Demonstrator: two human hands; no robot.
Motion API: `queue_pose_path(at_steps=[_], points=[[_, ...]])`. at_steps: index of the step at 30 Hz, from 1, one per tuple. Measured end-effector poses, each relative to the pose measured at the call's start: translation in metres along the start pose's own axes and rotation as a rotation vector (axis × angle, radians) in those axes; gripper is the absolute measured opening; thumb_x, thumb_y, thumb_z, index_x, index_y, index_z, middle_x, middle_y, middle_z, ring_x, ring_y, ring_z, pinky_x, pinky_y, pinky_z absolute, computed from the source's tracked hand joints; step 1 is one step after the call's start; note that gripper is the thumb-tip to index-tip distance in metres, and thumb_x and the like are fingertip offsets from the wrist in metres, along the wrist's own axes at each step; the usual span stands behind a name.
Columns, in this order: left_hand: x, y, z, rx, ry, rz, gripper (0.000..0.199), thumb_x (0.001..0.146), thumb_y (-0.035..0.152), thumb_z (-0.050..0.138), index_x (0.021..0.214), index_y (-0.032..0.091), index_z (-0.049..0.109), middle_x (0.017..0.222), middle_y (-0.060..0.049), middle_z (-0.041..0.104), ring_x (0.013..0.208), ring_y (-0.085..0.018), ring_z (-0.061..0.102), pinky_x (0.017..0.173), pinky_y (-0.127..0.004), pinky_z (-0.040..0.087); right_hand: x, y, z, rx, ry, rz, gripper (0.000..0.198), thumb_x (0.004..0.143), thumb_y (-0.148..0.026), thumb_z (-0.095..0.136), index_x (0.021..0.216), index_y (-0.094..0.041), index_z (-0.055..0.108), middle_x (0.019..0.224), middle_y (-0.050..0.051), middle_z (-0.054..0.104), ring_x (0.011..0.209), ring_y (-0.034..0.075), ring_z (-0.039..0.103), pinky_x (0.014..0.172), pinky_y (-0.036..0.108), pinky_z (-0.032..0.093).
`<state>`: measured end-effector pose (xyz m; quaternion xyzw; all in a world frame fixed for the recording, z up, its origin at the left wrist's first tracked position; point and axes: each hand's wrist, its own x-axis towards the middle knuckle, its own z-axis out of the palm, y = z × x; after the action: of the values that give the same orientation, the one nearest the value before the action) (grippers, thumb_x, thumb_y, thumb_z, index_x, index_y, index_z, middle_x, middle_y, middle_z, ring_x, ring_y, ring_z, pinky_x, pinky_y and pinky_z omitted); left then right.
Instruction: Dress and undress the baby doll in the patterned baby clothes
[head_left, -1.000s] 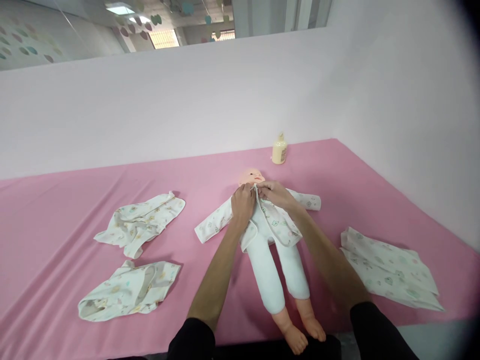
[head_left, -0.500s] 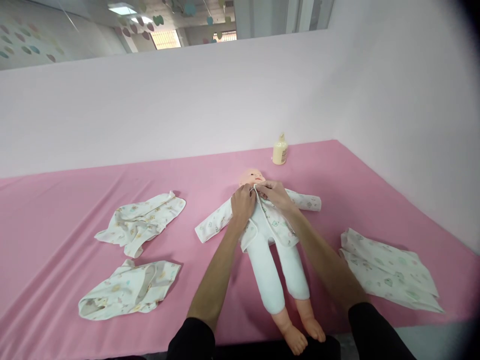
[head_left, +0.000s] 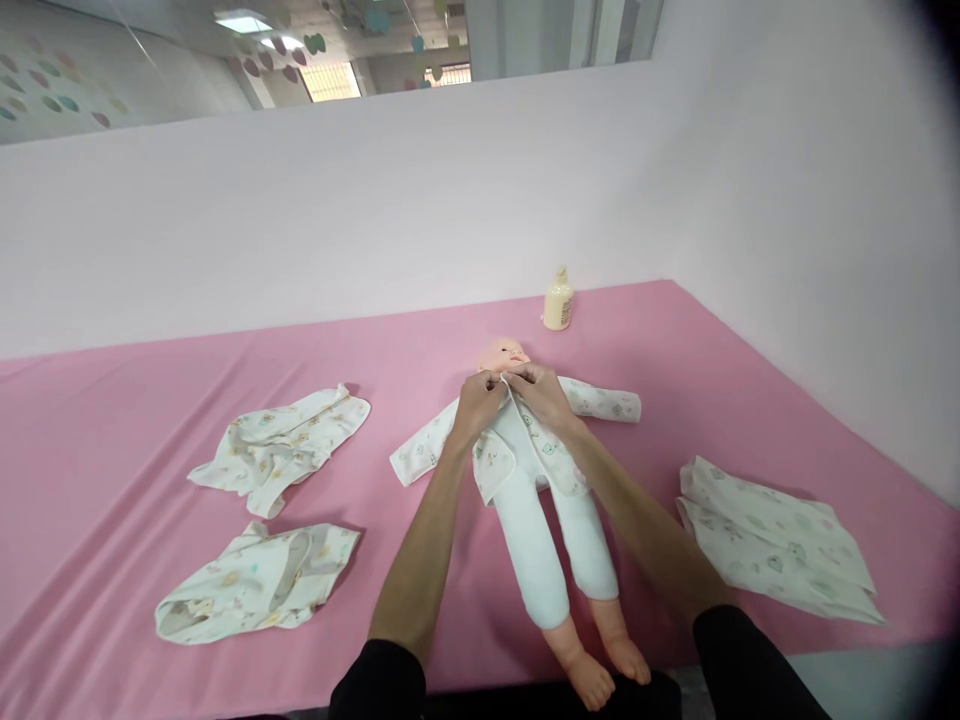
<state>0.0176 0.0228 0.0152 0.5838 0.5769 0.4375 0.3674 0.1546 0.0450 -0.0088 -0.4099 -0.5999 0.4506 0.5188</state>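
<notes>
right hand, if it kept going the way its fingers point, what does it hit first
The right hand points up and left along the doll's chest, pinching the jacket collar. It would probably meet the left hand fingertips almost at once, then the doll's head; depth is hard to judge.

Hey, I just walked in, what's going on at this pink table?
A person is dressing a baby doll that lies on its back on the pink table. The left hand and right hand meet at the doll's neck, pinching the two front edges of its printed jacket together. The lower front hangs open. Three more printed garments lie flat around it, and a cream bottle stands behind the doll's head.
</notes>
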Motion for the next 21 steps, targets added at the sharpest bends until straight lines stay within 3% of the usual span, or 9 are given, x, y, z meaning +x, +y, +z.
queue_pose_path(at_steps=[4,8,13,18,21], points=[[-0.003,0.005,-0.008,-0.283,-0.090,-0.183,0.014,0.079,0.026,0.061,0.073,0.013,0.063,0.057,0.003,0.044,0.051,-0.007,0.036,0.051,-0.022,0.026,-0.001,0.000,0.001,-0.129,-0.023,-0.078,0.023,0.087,-0.035,0.059,0.091,-0.018,0.073,0.090,0.004,0.073,0.087,0.019,0.064,0.081,0.031,0.048],[-0.003,0.005,-0.011,-0.395,-0.106,-0.198,0.018,0.079,0.027,0.064,0.070,0.013,0.060,0.060,0.002,0.046,0.052,-0.006,0.038,0.052,-0.022,0.028,-0.003,-0.007,0.000,-0.264,-0.059,-0.163,0.024,0.090,-0.034,0.054,0.083,-0.018,0.071,0.081,0.003,0.067,0.079,0.018,0.057,0.074,0.029,0.043],[-0.005,0.008,-0.011,-0.362,-0.086,-0.217,0.015,0.082,0.023,0.062,0.072,0.012,0.060,0.058,0.004,0.042,0.050,-0.005,0.035,0.050,-0.021,0.025,-0.005,-0.014,-0.005,-0.296,-0.154,-0.199,0.027,0.093,-0.035,0.051,0.078,-0.018,0.067,0.079,0.001,0.061,0.079,0.016,0.053,0.074,0.027,0.040],[-0.008,0.013,-0.009,-0.263,-0.063,-0.209,0.020,0.085,0.026,0.059,0.070,0.014,0.056,0.052,0.006,0.037,0.047,-0.006,0.029,0.049,-0.021,0.021,-0.002,-0.013,-0.009,-0.334,-0.209,-0.195,0.025,0.093,-0.030,0.049,0.086,-0.018,0.069,0.087,0.002,0.062,0.084,0.016,0.054,0.080,0.027,0.040],[-0.005,0.009,-0.007,-0.201,-0.036,-0.178,0.021,0.087,0.028,0.057,0.070,0.014,0.057,0.053,0.005,0.041,0.051,-0.007,0.035,0.052,-0.021,0.027,-0.001,-0.013,-0.010,-0.350,-0.215,-0.180,0.023,0.092,-0.027,0.049,0.090,-0.017,0.070,0.088,0.003,0.063,0.084,0.016,0.055,0.080,0.027,0.041]])
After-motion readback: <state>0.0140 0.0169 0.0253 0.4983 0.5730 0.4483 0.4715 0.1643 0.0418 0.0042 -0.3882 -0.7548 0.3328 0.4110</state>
